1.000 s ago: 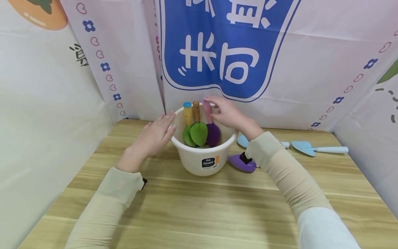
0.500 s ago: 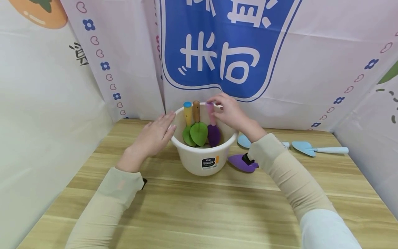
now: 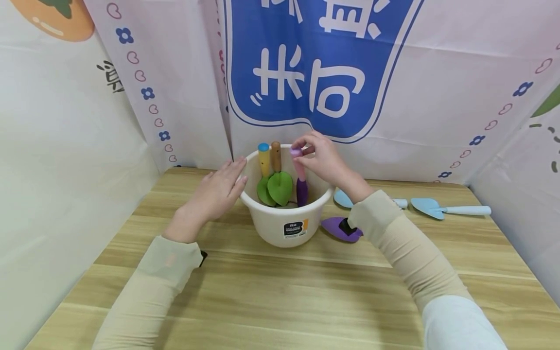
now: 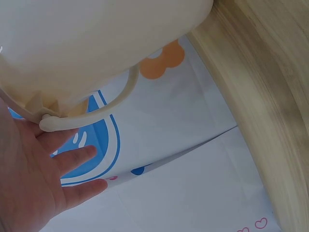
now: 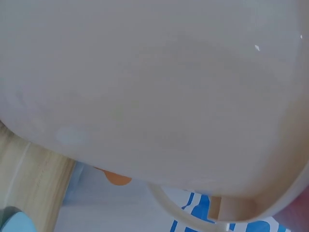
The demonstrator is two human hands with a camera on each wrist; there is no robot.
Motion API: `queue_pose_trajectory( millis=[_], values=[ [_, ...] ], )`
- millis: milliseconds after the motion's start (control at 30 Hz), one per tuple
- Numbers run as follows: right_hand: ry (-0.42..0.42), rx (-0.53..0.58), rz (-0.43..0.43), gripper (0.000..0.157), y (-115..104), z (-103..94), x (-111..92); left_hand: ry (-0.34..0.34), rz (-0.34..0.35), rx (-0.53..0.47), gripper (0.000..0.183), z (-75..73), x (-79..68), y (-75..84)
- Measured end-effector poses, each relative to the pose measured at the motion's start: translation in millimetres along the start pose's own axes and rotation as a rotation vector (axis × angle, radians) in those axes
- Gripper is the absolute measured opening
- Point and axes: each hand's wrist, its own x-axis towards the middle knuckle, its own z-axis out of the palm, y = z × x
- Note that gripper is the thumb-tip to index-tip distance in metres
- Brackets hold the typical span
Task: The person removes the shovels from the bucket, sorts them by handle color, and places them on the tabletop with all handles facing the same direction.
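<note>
A white plastic bucket stands on the wooden table, its label facing me. My left hand rests with straight fingers against its left rim; in the left wrist view those fingers spread below the bucket's handle. With thumb and fingers, my right hand pinches the pink handle end of a purple-bladed trowel, held blade down inside the bucket at the right. Beside it lean two green-bladed trowels, one with a brown handle, the other with a yellow, blue-tipped handle.
Right of the bucket lies a purple trowel, partly under the right sleeve. A light blue trowel lies behind the right wrist, and another light blue trowel farther right. A printed white cloth hangs close behind the bucket.
My right hand has shifted slightly right with the pink-handled trowel, and its purple blade has turned from face-on to nearly edge-on. My left hand and the bucket have stayed put.
</note>
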Motion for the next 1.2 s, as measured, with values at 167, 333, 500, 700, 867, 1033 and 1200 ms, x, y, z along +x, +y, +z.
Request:
queue_pose_trajectory(
  millis=[167,333,500,700,867,1033,1200],
  values=[
    [-0.083,-0.067,0.043,0.038,1,0.8,2,0.0,0.0,-0.002,0.062,0.5,0.2,-0.1],
    [-0.094,-0.071,0.041,0.037,1,4.5,-1,-0.003,0.0,-0.002,0.062,1.7,0.0,-0.3],
    [-0.029,-0.051,0.013,0.036,4,5.4,-5,-0.006,-0.003,-0.003,0.062,2.7,-0.2,0.0],
    [0.031,-0.068,-0.027,0.037,3,-0.2,-9,-0.008,-0.002,-0.008,0.062,2.5,0.1,1.0],
    [0.057,-0.099,-0.086,0.036,-1,-8.3,-12,-0.01,-0.004,-0.015,0.062,1.7,-0.1,0.5],
    [0.097,-0.113,-0.148,0.034,-8,-17.0,-16,-0.003,-0.003,-0.016,0.062,0.4,0.0,0.0],
    [0.134,-0.113,-0.219,0.034,-15,-23.3,-21,0.002,-0.002,-0.013,0.061,-0.1,0.3,0.2]
  ],
)
